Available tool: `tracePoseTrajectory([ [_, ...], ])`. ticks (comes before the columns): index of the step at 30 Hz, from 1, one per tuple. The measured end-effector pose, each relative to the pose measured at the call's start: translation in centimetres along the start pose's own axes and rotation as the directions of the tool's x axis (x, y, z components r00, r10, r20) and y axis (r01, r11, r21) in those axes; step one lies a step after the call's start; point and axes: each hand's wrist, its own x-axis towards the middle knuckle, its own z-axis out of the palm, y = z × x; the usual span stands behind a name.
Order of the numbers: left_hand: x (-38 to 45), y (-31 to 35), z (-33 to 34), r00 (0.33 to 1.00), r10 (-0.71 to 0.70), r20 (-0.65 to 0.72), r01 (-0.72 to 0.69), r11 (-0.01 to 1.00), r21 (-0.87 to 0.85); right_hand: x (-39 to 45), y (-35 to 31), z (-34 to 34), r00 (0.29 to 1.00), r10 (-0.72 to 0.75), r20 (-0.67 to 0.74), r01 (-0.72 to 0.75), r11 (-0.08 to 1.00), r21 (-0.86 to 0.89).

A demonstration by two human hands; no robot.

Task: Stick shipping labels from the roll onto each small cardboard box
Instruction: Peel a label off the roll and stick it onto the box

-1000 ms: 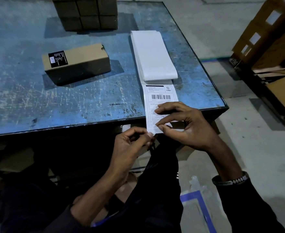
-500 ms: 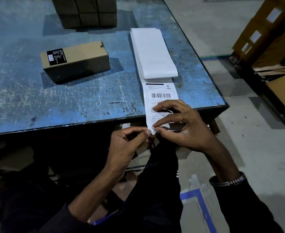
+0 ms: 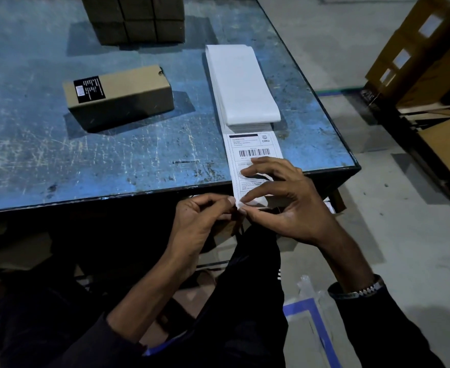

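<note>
Both hands meet at the near corner of the white printed shipping label [image 3: 253, 155]: left hand [image 3: 202, 221] and right hand [image 3: 285, 205] each pinch it between thumb and forefinger. Beyond the fingers lies the brown oblong cardboard box [image 3: 120, 96].

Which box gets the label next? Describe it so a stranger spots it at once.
Start at the blue table. Left of the white label stack, one long cardboard box lies alone on its side. Unlike the stacked boxes behind it, it carries a black sticker on top.
</note>
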Motion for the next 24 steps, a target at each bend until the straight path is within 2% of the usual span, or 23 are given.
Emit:
tracePoseTrajectory([
  [8, 0.0, -0.1, 0.8, 1.000, -0.012, 0.000, 0.012, 1.000, -0.007, -1.2, -0.5, 0.1, 0.999, 0.009, -0.049, -0.012, 0.998, -0.069],
  [14, 0.1, 0.0, 1.0, 0.999, 0.027, 0.042, -0.025, 0.999, -0.041, -1.7, -1.5, 0.8, 0.973, 0.035, -0.228, -0.073, 0.985, -0.157],
  [19, 0.2, -0.1, 0.9, 0.996, 0.019, 0.082, -0.016, 0.999, -0.037, -1.9, -2.6, 0.5, 0.977, 0.103, -0.186, -0.134, 0.977, -0.163],
  [24, 0.7, 0.2, 0.6, 0.987, 0.021, 0.158, -0.027, 0.999, 0.039, -1.9, -3.8, -0.2, 0.970, 0.194, -0.149, -0.216, 0.966, -0.143],
])
